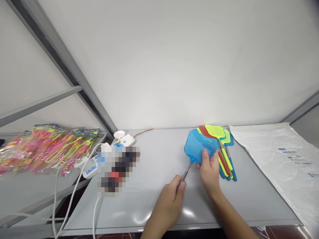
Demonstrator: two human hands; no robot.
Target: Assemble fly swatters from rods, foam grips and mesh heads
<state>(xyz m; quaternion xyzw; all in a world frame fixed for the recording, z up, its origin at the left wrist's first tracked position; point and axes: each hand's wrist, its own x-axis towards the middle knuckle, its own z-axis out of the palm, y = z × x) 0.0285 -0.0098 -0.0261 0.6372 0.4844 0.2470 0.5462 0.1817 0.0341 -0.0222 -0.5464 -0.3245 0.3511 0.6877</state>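
A blue fly swatter (196, 146) is held in both hands above the grey table. My left hand (171, 196) wraps round its handle, just below the thin metal shaft (184, 173). The mesh head is gripped at its lower right by my right hand (209, 169), thumb on top and fingers behind it. The head looks slightly bent. Beyond my right hand lies a pile of fly swatters (225, 159) in yellow-green, red and blue, heads toward the wall, partly hidden by the held one.
White power strips (91, 169) with cables stand on the table's left, beside a pixelated dark object (119, 169). Further left, plastic-wrapped colourful items (54, 146) lie on another shelf. A white plastic mailing bag (279, 149) covers the right side. A metal frame post (74, 73) rises at left.
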